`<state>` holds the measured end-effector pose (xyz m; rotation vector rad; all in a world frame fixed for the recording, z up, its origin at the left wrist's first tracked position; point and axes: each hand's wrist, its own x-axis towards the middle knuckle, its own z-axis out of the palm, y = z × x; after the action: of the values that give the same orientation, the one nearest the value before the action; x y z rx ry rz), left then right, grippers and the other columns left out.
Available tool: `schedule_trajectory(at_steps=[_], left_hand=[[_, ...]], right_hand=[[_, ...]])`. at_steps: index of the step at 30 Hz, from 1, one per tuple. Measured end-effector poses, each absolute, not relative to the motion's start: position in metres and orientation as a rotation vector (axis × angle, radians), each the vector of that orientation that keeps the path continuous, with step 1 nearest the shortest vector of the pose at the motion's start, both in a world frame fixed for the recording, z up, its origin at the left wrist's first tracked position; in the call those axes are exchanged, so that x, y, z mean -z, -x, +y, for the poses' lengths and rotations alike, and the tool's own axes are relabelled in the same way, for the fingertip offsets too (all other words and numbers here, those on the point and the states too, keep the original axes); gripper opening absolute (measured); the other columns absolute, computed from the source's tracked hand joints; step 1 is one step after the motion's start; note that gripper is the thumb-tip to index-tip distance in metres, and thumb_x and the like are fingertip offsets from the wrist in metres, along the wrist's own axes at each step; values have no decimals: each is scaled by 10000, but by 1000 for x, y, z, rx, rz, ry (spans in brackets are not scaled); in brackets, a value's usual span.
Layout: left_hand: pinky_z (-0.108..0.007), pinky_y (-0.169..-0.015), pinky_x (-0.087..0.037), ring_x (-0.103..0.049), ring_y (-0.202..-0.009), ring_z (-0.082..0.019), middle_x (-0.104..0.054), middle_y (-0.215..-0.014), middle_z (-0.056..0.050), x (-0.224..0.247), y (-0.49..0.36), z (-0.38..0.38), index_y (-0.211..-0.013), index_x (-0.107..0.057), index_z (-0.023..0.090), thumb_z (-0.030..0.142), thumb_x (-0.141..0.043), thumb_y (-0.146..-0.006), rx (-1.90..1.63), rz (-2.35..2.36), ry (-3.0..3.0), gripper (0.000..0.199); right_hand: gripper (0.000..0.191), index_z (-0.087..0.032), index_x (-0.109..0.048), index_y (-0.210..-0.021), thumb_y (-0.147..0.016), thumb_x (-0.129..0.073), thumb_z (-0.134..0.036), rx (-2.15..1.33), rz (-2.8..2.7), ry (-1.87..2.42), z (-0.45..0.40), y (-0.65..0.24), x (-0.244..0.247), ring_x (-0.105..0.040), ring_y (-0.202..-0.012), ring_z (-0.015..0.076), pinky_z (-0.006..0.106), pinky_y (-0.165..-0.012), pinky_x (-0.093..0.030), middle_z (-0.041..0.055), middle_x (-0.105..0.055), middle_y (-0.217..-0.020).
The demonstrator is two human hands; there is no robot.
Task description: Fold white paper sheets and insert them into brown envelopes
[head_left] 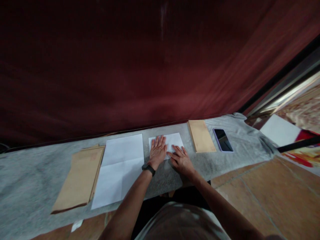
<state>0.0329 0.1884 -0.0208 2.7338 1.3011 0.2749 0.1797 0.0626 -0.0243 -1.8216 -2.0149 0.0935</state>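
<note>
A folded white sheet of paper (172,138) lies on the grey cloth in front of me. My left hand (158,151) rests flat on its left part, fingers stretched forward, a dark band on the wrist. On its right front part lies my right hand (182,160), fingers spread. Both palms face down and hide much of the sheet. Just left of it is a larger stack or sheet of white paper (122,163) with crossing fold creases. To the right sits a small pile of tan envelopes (202,136).
A bigger pile of brown envelopes (80,176) lies at the left on the grey cloth (27,170). A phone (223,140) with a purple edge is at the right. Behind the surface hangs a dark red curtain (155,76). A white scrap (76,225) shows by the front edge, over the tiled floor (282,196).
</note>
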Motion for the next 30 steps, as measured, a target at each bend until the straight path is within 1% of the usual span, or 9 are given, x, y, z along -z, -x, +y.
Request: schedule_trajectory(at_steps=[4,8,16,21,23,27,30], left_hand=[[-516,-1281,-168,-202,-1564,-249,-345,-1649,1,25,-12,148,-1572,-372,237,331,-289,-1060,-320,1204,-2798,527],[-541,-1273,-189,-214,-1559,-273,-344,-1649,13,27,4,116,-1557,-400,250,352,-337,-1056,-357,1172,-2812,515],[-525,-1253,-255,-277,-1540,-285,-351,-1642,-109,27,23,89,-1555,-400,187,438,-440,-1027,-415,1298,-2769,586],[-540,-1242,-279,-293,-1533,-304,-326,-1655,-117,24,27,80,-1555,-400,243,460,-489,-1009,-422,1319,-2764,594],[-533,-1241,-286,-280,-1537,-311,-306,-1661,-132,25,27,78,-1551,-403,218,466,-495,-1006,-430,1323,-2759,606],[-501,-1249,-291,-257,-1545,-299,-318,-1650,-167,28,25,78,-1547,-385,124,447,-476,-1017,-411,1266,-2782,628],[-494,-1256,-280,-258,-1546,-283,-332,-1644,-168,31,25,78,-1560,-350,110,446,-466,-1020,-410,1238,-2788,646]], right_hand=[[370,-336,-675,-1329,-990,-552,-251,-157,-1991,1789,63,-185,26,-429,-1456,281,566,-1214,-286,65,-447,-1592],[367,-338,-681,-1317,-998,-528,-240,-178,-1983,1753,62,-189,27,-416,-1466,270,577,-1207,-296,61,-465,-1579],[370,-289,-651,-1347,-1015,-491,-258,-145,-2002,1754,61,-188,29,-411,-1470,261,577,-1208,-301,76,-488,-1563],[425,-212,-556,-1446,-1053,-410,-284,-134,-2048,1752,62,-183,27,-415,-1467,250,566,-1235,-262,105,-507,-1545],[443,-204,-528,-1470,-1063,-381,-292,-166,-2125,1701,64,-178,26,-417,-1466,237,546,-1243,-259,101,-495,-1555],[480,-186,-474,-1513,-1069,-354,-325,-192,-2207,1674,81,-167,28,-413,-1470,230,506,-1234,-299,108,-458,-1581],[507,-153,-444,-1532,-1072,-336,-337,-148,-2191,1749,104,-166,30,-396,-1480,240,489,-1233,-300,122,-437,-1592]])
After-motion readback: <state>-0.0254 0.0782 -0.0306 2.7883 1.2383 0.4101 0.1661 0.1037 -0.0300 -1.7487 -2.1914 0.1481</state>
